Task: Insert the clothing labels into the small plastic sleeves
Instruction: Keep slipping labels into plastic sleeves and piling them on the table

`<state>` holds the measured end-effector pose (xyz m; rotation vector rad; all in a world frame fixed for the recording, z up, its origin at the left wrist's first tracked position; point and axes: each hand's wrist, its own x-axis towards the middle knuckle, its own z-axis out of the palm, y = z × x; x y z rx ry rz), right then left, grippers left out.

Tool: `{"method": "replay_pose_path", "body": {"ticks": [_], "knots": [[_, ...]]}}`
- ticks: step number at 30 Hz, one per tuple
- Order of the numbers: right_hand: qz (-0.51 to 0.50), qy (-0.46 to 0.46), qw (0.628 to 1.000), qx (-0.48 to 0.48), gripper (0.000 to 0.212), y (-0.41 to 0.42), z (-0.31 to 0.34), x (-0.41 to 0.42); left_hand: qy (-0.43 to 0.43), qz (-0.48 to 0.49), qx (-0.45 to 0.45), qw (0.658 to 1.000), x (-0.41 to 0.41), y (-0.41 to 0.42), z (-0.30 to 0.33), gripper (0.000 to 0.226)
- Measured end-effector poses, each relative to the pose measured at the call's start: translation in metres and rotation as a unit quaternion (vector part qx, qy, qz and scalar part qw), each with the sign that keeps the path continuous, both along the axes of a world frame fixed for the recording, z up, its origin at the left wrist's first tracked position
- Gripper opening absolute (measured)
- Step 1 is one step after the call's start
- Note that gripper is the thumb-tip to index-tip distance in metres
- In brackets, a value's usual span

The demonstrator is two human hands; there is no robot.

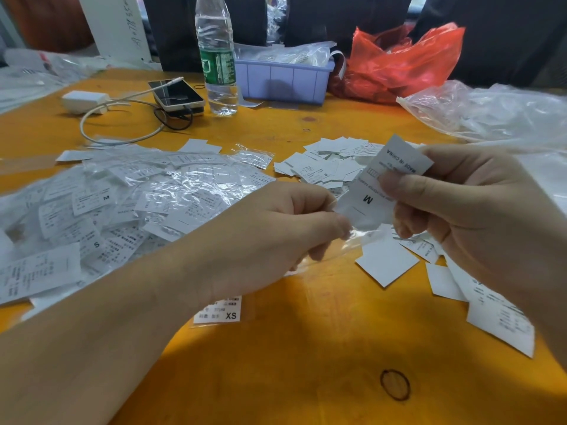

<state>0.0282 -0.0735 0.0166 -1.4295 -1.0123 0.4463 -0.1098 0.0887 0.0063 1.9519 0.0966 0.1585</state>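
Note:
My right hand (466,210) pinches a white clothing label (368,200) marked M and MADE IN CHINA, held above the orange table (276,348). My left hand (276,231) pinches a small clear plastic sleeve (340,250) just below and left of the label, whose lower end meets the sleeve's opening. A heap of sleeved labels (116,204) lies at the left. Loose bare labels (328,164) lie behind my hands, and more loose labels (491,308) lie under my right wrist. One sleeved label marked XS (219,311) lies beneath my left wrist.
At the back stand a water bottle (217,56), a lavender plastic bin (285,78) and a red plastic bag (399,62). A phone (176,95) with a white cable and charger (82,101) lies back left. Clear bags (491,115) are piled at the right.

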Motion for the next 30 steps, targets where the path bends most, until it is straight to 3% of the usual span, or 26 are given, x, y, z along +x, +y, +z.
{"method": "replay_pose_path", "body": {"ticks": [5,12,15,19,23,30], "knots": [[0.031,0.020,0.999,-0.031,0.023,0.000,0.002,0.000,-0.007,-0.014,-0.051,0.999,-0.001,-0.001,0.002,0.018],[0.045,0.031,0.996,-0.067,0.028,0.000,0.002,0.001,-0.017,-0.003,-0.038,0.999,-0.001,0.002,0.001,0.017],[-0.006,-0.001,0.999,-0.038,0.014,0.000,0.002,0.000,-0.018,0.002,-0.038,0.999,-0.001,0.003,-0.001,0.015],[-0.083,-0.068,0.994,-0.008,0.012,-0.001,0.004,-0.001,-0.015,0.007,-0.044,0.999,0.000,0.003,-0.002,0.013],[-0.093,-0.122,0.988,0.003,0.011,0.000,0.004,-0.010,-0.016,0.013,-0.052,0.998,0.001,0.002,-0.002,0.015],[-0.081,-0.137,0.987,-0.015,0.013,0.002,0.001,-0.015,-0.009,0.020,-0.040,0.999,0.001,0.001,-0.002,0.023]]}}
